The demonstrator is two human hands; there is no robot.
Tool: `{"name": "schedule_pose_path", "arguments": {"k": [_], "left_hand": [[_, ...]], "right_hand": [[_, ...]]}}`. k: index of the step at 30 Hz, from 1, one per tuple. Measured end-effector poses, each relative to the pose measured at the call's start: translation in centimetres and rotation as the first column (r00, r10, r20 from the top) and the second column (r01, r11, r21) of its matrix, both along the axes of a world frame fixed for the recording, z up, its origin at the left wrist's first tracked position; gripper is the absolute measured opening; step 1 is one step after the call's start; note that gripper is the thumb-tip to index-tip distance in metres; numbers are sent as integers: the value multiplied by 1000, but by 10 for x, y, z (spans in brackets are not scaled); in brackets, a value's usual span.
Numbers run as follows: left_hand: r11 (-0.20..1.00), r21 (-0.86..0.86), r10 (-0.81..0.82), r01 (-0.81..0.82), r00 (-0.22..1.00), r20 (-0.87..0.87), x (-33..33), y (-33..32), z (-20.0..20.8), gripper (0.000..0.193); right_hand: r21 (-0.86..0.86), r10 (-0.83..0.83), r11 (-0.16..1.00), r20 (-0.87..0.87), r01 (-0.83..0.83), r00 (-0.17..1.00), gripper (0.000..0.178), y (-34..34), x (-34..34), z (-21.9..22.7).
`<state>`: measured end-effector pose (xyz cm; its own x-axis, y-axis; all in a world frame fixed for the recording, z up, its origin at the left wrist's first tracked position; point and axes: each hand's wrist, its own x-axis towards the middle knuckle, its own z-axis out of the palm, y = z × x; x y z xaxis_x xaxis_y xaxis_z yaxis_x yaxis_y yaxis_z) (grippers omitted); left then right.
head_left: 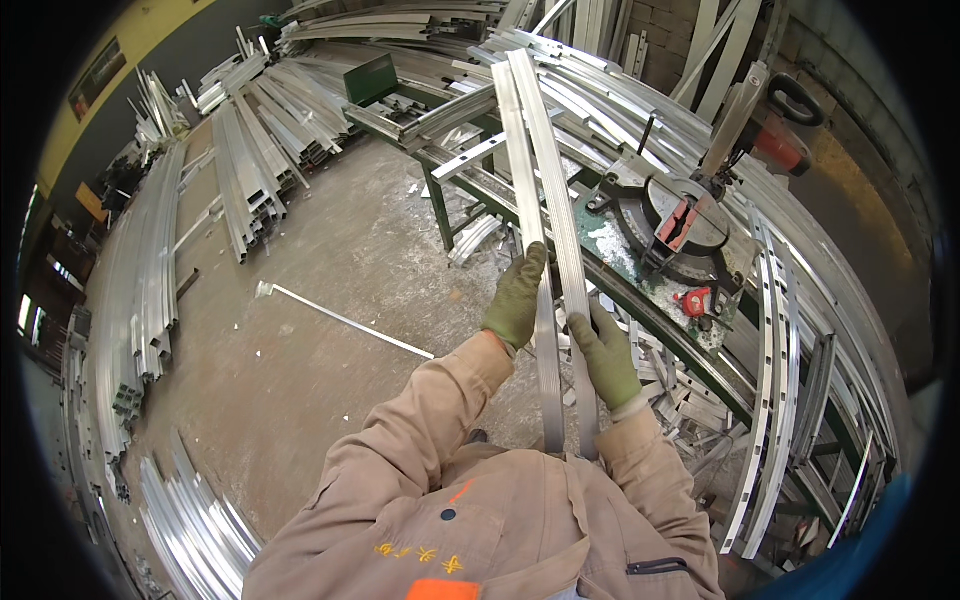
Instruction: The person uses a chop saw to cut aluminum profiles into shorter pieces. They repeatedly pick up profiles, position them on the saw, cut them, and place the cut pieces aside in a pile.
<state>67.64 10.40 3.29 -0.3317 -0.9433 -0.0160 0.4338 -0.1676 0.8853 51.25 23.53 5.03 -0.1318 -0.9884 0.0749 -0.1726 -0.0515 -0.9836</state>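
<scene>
Left bar (522, 170) and right bar (555, 200) held side by side by the saw bench (618, 262)

Two pale metal bars were in hand, one to each green-gloved hand. The left hand (517, 298) had its fingers curled about the left bar; the right hand (607, 360), nearer the body, gripped the right bar by its outer edge. One mitre saw (705, 205) with a red motor housing stood on the bench, and one red tape measure (697, 300) lay close by it. One thin strip (350, 322) lay alone on the floor; the stacked lengths were too many to count.

The bench was a green metal frame, its top littered with pale shavings. The floor (300, 310) was grey-brown and scuffed, with long bundles of metal profiles (140, 300) along the left and offcuts heaped under the bench. A yellow and grey wall (205, 60) rose at the upper left.

Both bars ran lengthwise away from the person's chest, leaning slightly leftward, their far ends over the bench's farther part. They almost met at the far ends and parted narrowly toward the body. Whether they touched the bench could not be told.
</scene>
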Motion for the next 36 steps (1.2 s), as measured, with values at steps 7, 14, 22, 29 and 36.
{"name": "schedule_pose_path", "arguments": {"k": [7,14,22,29,36], "left_hand": [[835,-529,346,-148,890,297,3,-51,-12,82],[990,-114,-87,86,996,-5,-13,-101,4,73],[970,34,-242,242,970,1,-28,-117,18,53],[984,59,-165,168,985,-56,-30,-67,24,56],[971,36,-230,234,968,-99,-25,-14,22,61]], "right_hand": [[39,-132,990,-141,139,981,71,-51,25,-6],[37,-69,997,275,61,959,63,-81,19,-1],[-39,-111,992,132,117,985,60,-90,3,0],[-131,-55,988,159,76,986,61,-63,1,-4],[22,-68,998,162,66,984,77,-14,-5,-11]]}}
